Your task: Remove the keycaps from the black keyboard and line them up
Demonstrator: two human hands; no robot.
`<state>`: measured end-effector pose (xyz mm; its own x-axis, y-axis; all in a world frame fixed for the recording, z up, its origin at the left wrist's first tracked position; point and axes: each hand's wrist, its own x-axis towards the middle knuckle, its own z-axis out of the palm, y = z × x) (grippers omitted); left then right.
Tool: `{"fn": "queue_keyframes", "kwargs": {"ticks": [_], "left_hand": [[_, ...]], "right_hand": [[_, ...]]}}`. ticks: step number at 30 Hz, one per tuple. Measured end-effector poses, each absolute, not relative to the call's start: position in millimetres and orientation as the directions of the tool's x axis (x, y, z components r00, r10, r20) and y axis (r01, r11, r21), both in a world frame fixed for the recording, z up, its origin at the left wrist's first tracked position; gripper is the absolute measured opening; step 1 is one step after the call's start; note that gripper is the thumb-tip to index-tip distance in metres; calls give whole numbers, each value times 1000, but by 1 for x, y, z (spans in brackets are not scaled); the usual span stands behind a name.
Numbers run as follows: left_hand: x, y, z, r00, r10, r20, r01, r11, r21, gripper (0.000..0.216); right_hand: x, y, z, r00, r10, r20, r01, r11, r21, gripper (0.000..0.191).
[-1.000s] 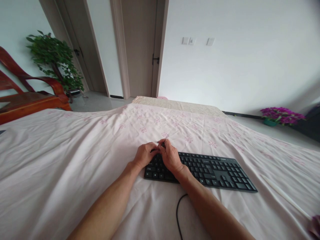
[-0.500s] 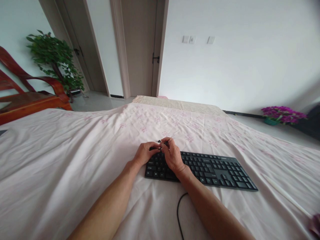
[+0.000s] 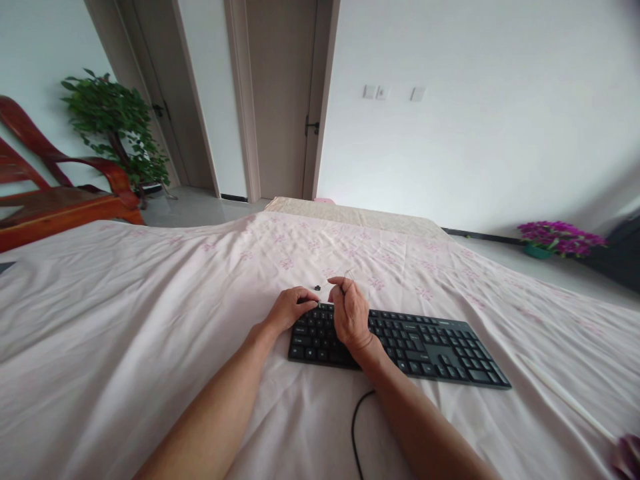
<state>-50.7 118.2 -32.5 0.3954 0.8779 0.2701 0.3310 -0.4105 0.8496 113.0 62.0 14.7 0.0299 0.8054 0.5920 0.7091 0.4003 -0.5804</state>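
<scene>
A black keyboard (image 3: 440, 353) lies on the pale pink cloth, its keys facing up. At its upper left corner, my left hand (image 3: 291, 308) pinches a small dark piece (image 3: 318, 304) with a lighter tip; its exact kind is too small to make out. My right hand (image 3: 351, 313) is over the left half of the keys, fingers curled. Thin wire strands (image 3: 349, 273) stick up from its fingers, while the rest of what they belong to is hidden in the hand. A tiny black piece (image 3: 317, 288), perhaps a keycap, rests on the cloth just beyond the keyboard.
A black cable (image 3: 356, 427) runs across the cloth (image 3: 200, 347) toward me. To the left are a wooden armchair (image 3: 95, 193) and a leafy plant (image 3: 107, 110). Purple flowers (image 3: 560, 235) stand on the floor at right, and doors and a white wall are behind.
My right hand has drawn back slightly to the right, away from my left hand, opening a gap between them. The tiny black piece beyond the keyboard now shows more clearly. The view has tilted slightly.
</scene>
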Motion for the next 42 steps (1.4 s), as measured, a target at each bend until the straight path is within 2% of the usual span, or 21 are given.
{"fn": "queue_keyframes", "kwargs": {"ticks": [6, 11, 18, 24, 31, 42], "left_hand": [[-50, 120, -34, 345, 912, 222, 323, -338, 884, 18], [-50, 122, -36, 329, 917, 226, 143, -285, 948, 24], [-49, 124, -39, 286, 940, 186, 29, -203, 979, 25], [-50, 122, -37, 287, 939, 189, 39, -208, 977, 29], [-52, 130, -44, 27, 983, 183, 63, -184, 981, 31], [-52, 136, -50, 35, 976, 216, 139, -219, 966, 27]], "right_hand": [[122, 72, 24, -104, 912, 397, 824, 302, -479, 26], [121, 77, 26, -217, 945, 246, 891, 294, -346, 22], [114, 90, 31, -220, 968, 124, 944, 243, -222, 17], [121, 98, 25, -214, 965, 151, 945, 243, -220, 20], [138, 129, 13, -18, 996, 90, 966, 41, -255, 19], [137, 143, 5, -18, 1000, 17, 951, 22, -307, 20]]}}
